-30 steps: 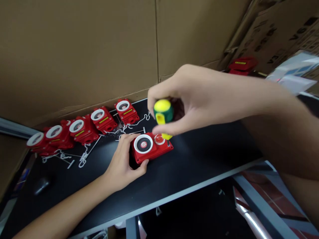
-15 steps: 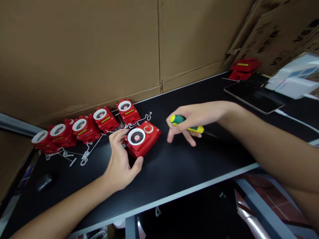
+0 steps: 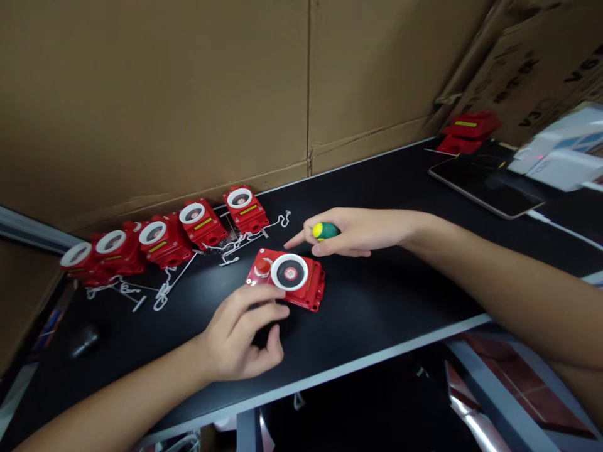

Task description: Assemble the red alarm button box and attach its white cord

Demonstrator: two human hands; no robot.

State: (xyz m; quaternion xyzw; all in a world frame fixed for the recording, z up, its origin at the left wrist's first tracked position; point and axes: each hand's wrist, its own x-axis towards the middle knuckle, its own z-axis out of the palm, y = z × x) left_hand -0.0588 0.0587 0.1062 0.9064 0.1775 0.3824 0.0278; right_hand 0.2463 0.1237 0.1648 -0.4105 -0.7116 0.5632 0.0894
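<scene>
Right hand is clenched on a screwdriver, green handle with a yellow cap end facing the camera; shaft hidden behind the palm; index finger sticks out straight, pointing left, the other fingers wrapped round the handle; the hand rests low over the black table, just behind the red alarm box, not touching it; the box lies flat near the middle of the table, face up, white-ringed black disc at centre, red push button towards its left end; left hand sits just in front of it, fingers half curled and grasping nothing, index fingertip against the box's near left edge, thumb tucked under; can't tell if any other finger makes contact; five more red units stand in a row along the cardboard wall, back left, well apart from both hands; loose white cords lie tangled in front of that row; a black mouse sits at the far left; a dark tablet lies back right, a white box just beside it, two more red housings behind
</scene>
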